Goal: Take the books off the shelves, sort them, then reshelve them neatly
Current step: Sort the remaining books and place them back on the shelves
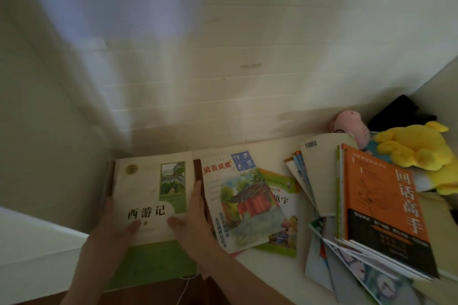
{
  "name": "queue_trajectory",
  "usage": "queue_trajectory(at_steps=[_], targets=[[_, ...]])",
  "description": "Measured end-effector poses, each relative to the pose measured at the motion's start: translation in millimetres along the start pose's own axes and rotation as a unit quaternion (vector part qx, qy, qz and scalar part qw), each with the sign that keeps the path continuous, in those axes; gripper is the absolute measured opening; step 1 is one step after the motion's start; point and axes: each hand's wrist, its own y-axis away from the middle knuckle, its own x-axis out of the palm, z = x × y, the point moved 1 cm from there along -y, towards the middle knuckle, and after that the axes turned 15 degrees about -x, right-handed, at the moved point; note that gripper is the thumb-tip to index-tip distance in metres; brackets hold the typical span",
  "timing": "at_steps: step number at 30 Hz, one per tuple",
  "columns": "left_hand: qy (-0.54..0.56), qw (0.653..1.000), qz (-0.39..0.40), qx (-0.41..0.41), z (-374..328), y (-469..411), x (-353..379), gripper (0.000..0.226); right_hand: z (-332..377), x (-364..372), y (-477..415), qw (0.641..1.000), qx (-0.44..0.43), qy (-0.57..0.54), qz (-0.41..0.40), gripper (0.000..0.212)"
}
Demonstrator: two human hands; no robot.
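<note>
A cream and green book (pixel 148 188) lies flat on top of a stack at the left end of the white surface (pixel 272 270). My left hand (pixel 116 230) grips its left edge, thumb on the cover. My right hand (pixel 195 218) holds its right edge, fingers along the side and thumb on the cover. Beside it lies a book with a red pavilion picture (pixel 245 208), overlapping a green-edged book (pixel 285 195). At the right a slanted pile of books is topped by an orange and black book (pixel 381 205).
A pink plush toy (pixel 352 126), a yellow plush toy (pixel 416 148) and a dark object (pixel 399 111) sit in the right corner behind the pile. A white panelled wall (pixel 223 69) rises behind the surface. A white cable (pixel 184 287) hangs at the front edge.
</note>
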Motion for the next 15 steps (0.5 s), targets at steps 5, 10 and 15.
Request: queue_trajectory(at_steps=[5,10,15], targets=[[-0.01,1.0,0.012,-0.016,7,-17,0,0.076,-3,4,-3,1.0,0.005,-0.003,0.003,0.092],[-0.063,0.998,-0.022,-0.001,-10,-18,6,0.081,-4,-16,2,0.999,-0.015,0.032,-0.018,0.09],[-0.002,0.974,0.01,0.224,-91,69,41,0.061,-10,-100,29,0.99,-0.06,0.074,-0.103,0.069]])
